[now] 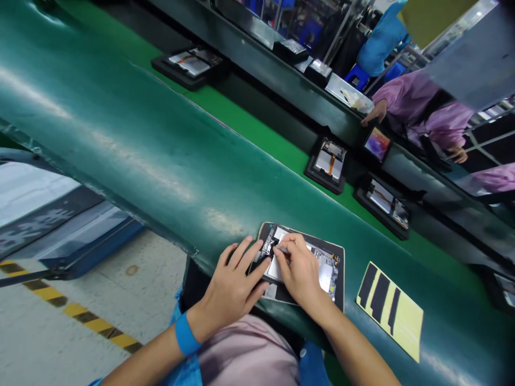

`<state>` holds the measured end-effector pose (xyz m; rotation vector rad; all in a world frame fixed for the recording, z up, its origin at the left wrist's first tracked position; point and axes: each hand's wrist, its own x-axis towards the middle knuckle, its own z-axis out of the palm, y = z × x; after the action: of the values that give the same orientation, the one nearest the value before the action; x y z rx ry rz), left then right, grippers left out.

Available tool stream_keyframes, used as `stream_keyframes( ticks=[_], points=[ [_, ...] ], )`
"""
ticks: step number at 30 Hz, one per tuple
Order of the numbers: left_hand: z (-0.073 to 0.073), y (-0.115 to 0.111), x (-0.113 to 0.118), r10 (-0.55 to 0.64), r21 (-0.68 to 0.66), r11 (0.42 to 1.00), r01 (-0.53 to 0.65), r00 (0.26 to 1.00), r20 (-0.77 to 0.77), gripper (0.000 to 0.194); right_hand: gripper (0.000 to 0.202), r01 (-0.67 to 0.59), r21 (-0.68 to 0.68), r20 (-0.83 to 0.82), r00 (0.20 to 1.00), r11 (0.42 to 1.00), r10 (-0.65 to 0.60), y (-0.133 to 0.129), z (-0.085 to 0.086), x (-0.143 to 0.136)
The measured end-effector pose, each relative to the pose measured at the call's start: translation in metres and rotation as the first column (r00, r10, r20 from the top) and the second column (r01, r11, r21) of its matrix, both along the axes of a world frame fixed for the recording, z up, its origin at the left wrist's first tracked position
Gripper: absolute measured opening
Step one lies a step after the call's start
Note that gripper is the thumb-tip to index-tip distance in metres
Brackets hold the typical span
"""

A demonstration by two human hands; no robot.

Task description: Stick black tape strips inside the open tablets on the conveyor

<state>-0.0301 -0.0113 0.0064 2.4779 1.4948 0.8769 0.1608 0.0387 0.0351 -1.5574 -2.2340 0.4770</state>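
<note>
An opened tablet (325, 271) with silvery battery and circuit board exposed lies in a dark tray (340, 257) on the green bench. My left hand (233, 281), with a blue band on its wrist, rests with spread fingers at the tablet's left end. Its fingertips touch the tablet's edge near a black strip. My right hand (300, 268) is over the tablet's middle, thumb and fingers pinched together close to the black strip. Between these fingers a small dark thing partly shows, too hidden to name. Right of the tray lies a yellow sheet (406, 327) bearing several black adhesive strips.
Beyond the bench edge, a green conveyor belt (245, 126) carries more opened tablets (330, 161) in black trays. Across it, a person in a pink sleeve (406, 88) works near a lit screen (377, 143). Yellow-black floor tape (80, 311) runs at lower left.
</note>
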Motion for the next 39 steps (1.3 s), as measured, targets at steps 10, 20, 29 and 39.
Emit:
stream_keyframes(
  ticks=[10, 20, 29, 39],
  points=[
    [-0.003, 0.011, 0.002, -0.052, -0.103, 0.994, 0.041, 0.993, -0.106, 0.051, 0.016, 0.053, -0.012, -0.023, 0.998, 0.999, -0.053, 0.001, -0.005, -0.002],
    [0.004, 0.026, 0.008, -0.051, -0.130, 0.991, 0.030, 0.985, -0.167, 0.054, 0.013, 0.197, 0.059, -0.182, 0.966, 0.979, -0.184, -0.018, 0.009, 0.049],
    [0.000, 0.049, -0.012, -0.109, -0.013, 0.994, 0.109, 0.974, -0.197, 0.060, 0.061, 0.519, 0.069, 0.120, 0.844, 0.852, -0.523, -0.077, -0.003, 0.153],
    [-0.009, 0.077, -0.031, -0.452, 0.121, 0.841, 0.527, 0.808, -0.376, 0.068, 0.127, 0.221, -0.367, 0.123, 0.974, 0.903, -0.189, -0.080, -0.014, 0.148]
  ],
)
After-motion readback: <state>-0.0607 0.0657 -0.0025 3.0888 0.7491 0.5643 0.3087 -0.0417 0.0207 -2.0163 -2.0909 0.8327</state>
